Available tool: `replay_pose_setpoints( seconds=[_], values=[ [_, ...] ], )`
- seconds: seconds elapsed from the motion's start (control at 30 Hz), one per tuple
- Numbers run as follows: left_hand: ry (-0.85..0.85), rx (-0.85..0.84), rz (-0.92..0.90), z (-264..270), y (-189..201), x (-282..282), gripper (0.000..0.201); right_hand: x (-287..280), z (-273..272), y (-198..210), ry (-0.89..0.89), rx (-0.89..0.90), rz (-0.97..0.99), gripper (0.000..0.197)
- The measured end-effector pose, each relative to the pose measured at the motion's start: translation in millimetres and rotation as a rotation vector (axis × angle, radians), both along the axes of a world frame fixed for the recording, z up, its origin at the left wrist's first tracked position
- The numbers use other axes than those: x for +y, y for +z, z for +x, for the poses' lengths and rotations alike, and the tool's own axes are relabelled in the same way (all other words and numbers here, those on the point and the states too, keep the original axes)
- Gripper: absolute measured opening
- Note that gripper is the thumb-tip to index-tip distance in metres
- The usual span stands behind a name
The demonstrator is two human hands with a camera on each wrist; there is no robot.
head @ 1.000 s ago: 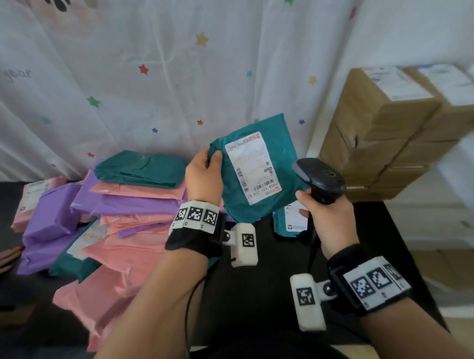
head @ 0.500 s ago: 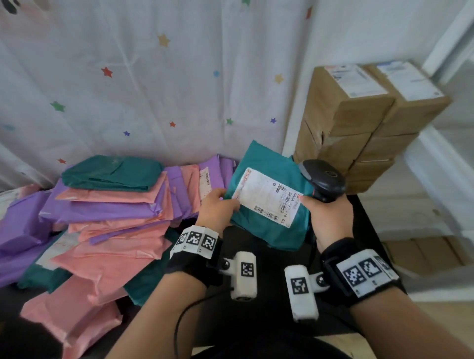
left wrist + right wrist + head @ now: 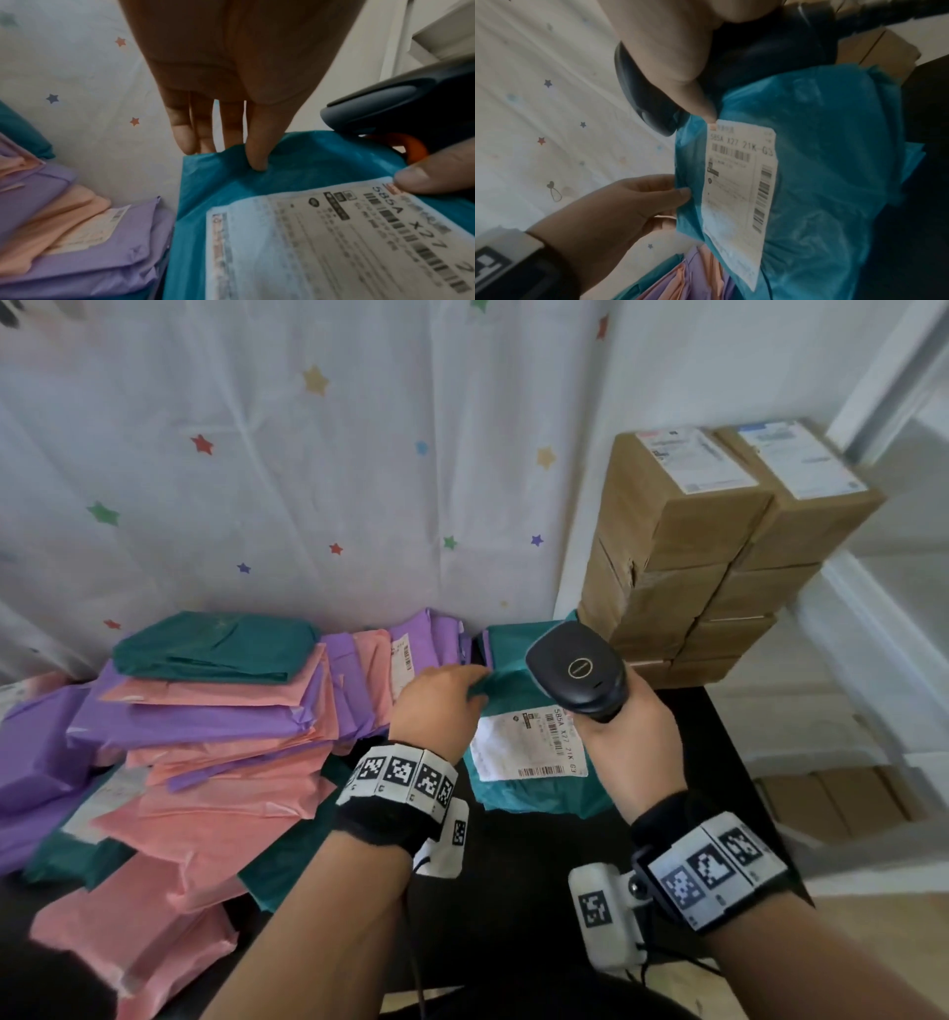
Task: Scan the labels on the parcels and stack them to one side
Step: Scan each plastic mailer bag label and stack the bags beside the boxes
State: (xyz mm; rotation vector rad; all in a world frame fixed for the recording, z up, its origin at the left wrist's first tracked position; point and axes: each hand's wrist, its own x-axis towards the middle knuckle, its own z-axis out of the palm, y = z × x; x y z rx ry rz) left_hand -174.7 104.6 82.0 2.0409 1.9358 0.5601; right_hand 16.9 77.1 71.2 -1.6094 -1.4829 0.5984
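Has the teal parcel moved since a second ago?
Yes. The teal parcel dropped from upright against the star curtain down toward the cardboard boxes, label up.

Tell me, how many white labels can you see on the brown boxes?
2: the left top label and the right top label on the cardboard box stack. Lower boxes' tops are hidden.

head: bright, soft daylight | wrists: dim, blurred | edges: wide-angle warped
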Motion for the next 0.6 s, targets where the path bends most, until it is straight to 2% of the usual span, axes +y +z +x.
replay_pose_setpoints(
  seconds=[0.13,0.27,0.37,0.47,0.6],
  values=[
    [0.027,-0.023,-0.088,-0.6,-6.4,-2.4,0.023,-1.3,2.9,-4.3,-0.034,-0.002,-0.010,0.039],
    [0.185,-0.146,-0.143,-9.5,-16.0,-4.7,0.023,-2.6,3.5,-7.1,-0.091,0.100,0.024,0.036],
    [0.258,-0.303,-0.177,-18.9,-24.9,-6.4,0.015,-4.7,2.5,-11.6,-0.113,0.174,-0.013,0.038],
    [0.324,-0.517,-0.136,-25.9,-33.6,-9.3,0.004,-6.7,0.9,-17.8,-0.072,0.236,-0.120,0.033],
    [0.415,-0.823,-0.129,-30.0,-44.6,-15.0,0.010,-8.4,-3.9,-24.9,0.008,0.403,-0.303,0.026]
  ],
)
